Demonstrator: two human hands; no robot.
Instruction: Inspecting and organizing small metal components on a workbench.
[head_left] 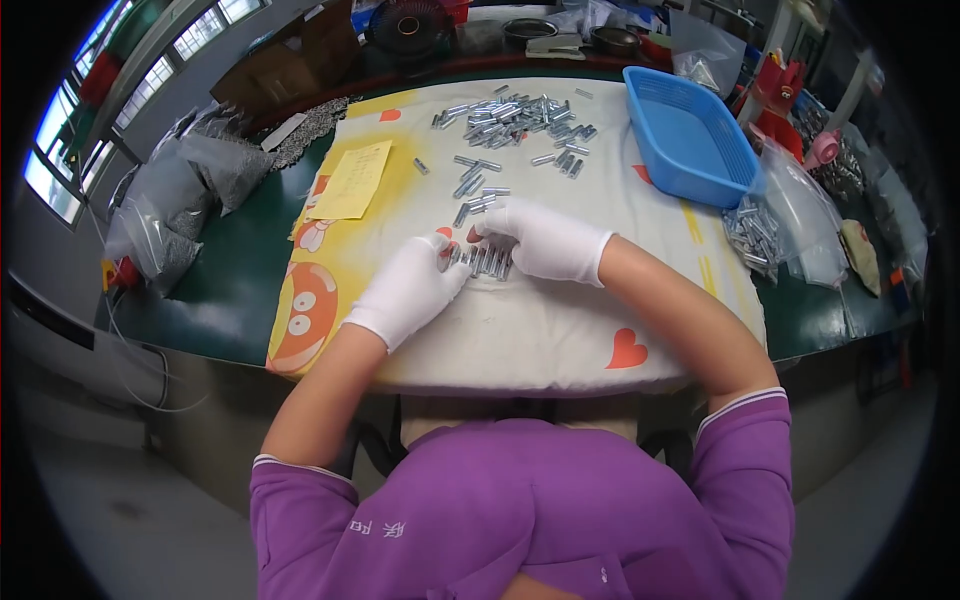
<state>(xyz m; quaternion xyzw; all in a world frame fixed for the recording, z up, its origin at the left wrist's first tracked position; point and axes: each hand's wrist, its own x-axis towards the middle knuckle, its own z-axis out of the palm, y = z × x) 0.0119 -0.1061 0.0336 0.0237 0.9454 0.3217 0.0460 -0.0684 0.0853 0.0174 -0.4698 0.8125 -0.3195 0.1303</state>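
Both my hands wear white gloves and meet over a short row of small metal cylinders point(487, 262) lined up side by side on the white cloth point(560, 330). My left hand point(412, 288) presses its fingertips against the row's left end. My right hand point(545, 240) curls over the row from the far side, fingers touching the pieces. A few loose cylinders point(475, 190) lie just beyond my hands. Farther back sits a big heap of the same metal cylinders point(515, 118).
A blue plastic basket point(690, 135) stands at the right rear. Clear bags of metal parts point(770, 225) lie at the right edge, more grey bags point(180, 190) at the left. A yellow paper sheet point(352, 180) rests on the cloth. The green table point(225, 280) edge runs close to my body.
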